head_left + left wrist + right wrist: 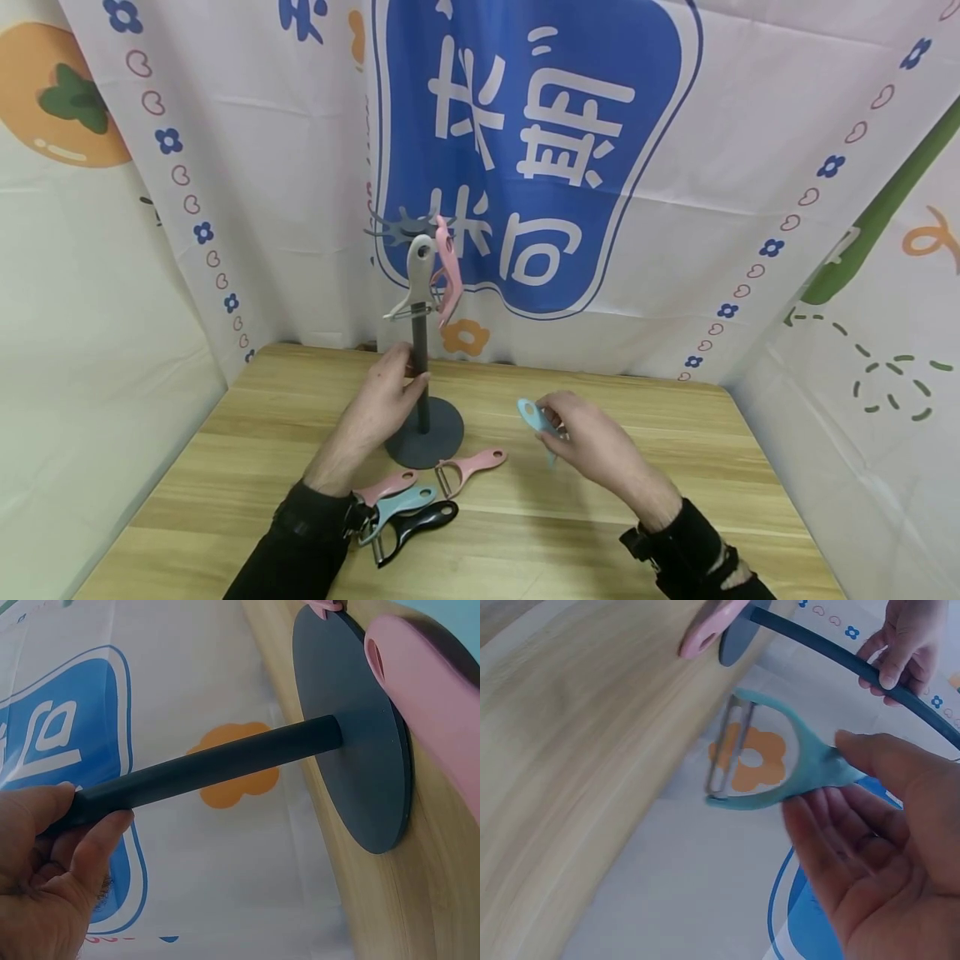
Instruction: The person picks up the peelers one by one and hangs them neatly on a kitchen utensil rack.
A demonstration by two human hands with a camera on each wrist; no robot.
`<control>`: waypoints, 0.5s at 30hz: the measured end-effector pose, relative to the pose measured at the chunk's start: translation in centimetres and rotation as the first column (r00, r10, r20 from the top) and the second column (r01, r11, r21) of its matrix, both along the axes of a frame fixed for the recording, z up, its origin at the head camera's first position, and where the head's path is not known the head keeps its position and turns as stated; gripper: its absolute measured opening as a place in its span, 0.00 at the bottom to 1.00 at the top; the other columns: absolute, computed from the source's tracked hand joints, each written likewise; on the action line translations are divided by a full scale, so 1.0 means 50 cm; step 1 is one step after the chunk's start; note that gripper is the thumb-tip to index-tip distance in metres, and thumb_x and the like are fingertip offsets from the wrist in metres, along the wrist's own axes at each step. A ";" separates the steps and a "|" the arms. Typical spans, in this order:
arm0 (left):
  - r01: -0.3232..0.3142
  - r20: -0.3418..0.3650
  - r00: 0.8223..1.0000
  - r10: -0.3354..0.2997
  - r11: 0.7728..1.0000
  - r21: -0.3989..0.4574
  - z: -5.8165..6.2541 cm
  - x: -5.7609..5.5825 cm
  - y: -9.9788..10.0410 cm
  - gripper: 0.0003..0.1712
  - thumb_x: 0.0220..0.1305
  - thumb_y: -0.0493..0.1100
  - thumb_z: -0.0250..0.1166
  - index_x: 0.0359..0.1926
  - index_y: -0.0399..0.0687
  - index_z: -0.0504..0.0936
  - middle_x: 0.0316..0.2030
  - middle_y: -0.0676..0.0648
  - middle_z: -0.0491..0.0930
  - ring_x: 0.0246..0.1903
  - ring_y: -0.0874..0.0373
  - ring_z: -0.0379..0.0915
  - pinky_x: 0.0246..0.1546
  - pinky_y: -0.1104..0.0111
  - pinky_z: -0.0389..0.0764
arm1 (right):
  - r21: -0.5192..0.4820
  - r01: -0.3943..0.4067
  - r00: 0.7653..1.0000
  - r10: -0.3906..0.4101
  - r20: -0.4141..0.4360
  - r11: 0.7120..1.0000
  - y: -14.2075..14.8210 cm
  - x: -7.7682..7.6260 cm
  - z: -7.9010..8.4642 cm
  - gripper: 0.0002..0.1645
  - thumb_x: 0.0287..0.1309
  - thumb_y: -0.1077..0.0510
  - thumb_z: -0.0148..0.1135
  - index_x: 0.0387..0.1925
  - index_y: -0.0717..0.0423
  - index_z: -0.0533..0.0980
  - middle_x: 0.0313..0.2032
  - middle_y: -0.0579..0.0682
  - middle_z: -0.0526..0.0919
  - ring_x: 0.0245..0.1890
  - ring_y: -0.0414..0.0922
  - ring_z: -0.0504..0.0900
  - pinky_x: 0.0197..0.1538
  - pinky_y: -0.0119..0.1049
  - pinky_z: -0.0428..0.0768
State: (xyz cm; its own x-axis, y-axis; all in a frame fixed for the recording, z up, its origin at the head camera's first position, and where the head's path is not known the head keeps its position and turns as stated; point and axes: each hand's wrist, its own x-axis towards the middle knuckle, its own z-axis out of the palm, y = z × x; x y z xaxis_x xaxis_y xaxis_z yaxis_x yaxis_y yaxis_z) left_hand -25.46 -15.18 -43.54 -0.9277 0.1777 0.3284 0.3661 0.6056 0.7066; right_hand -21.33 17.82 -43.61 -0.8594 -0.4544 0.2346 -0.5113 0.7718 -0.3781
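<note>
My left hand grips the dark post of a round-based stand, thumb and fingers curled about it. From the hooked top of the stand hang a white peeler and a pink peeler. To the right of the stand, my right hand pinches a light blue peeler by its handle, above the table. In the right wrist view its metal blade points away from the fingers. The handle's holed end sticks out past the fingertips in the head view.
By the stand's base a pink peeler lies on the wooden table. Another pink peeler, a blue peeler and a black peeler lie close together beside the left forearm. A printed curtain hangs behind.
</note>
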 end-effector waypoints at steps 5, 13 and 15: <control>-0.008 0.015 1.000 0.008 1.000 0.007 -0.001 0.000 0.000 0.15 0.72 0.36 0.64 0.57 0.42 0.73 0.49 0.42 0.77 0.51 0.47 0.80 0.44 0.59 0.89 | -0.106 -0.020 0.998 0.014 -0.057 0.994 -0.010 -0.002 0.015 0.21 0.62 0.57 0.72 0.56 0.51 0.78 0.43 0.38 0.80 0.42 0.31 0.81 0.44 0.25 0.84; -0.058 -0.011 0.998 0.057 0.998 -0.007 0.000 0.003 0.009 0.16 0.68 0.38 0.68 0.53 0.42 0.75 0.45 0.44 0.79 0.46 0.51 0.81 0.40 0.62 0.89 | -0.261 -0.082 0.986 0.041 -0.159 0.962 -0.026 -0.007 0.036 0.22 0.61 0.60 0.73 0.57 0.50 0.78 0.44 0.38 0.79 0.44 0.32 0.81 0.48 0.29 0.86; -0.071 -0.032 0.997 0.070 0.997 -0.014 -0.001 0.004 0.013 0.16 0.67 0.38 0.70 0.52 0.43 0.75 0.44 0.45 0.79 0.44 0.52 0.81 0.39 0.62 0.89 | -0.274 -0.086 0.984 0.038 -0.176 0.958 -0.029 -0.007 0.041 0.23 0.62 0.59 0.73 0.57 0.49 0.78 0.44 0.37 0.79 0.44 0.32 0.81 0.49 0.28 0.85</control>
State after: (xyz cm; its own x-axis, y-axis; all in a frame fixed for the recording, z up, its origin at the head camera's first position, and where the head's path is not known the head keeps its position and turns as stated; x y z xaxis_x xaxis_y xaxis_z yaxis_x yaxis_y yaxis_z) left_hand -25.26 -14.53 -43.59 -0.9272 0.1176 0.3557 0.3445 0.6412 0.6857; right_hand -21.70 16.35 -41.55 -0.7694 -0.4011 0.4972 -0.6288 0.6125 -0.4789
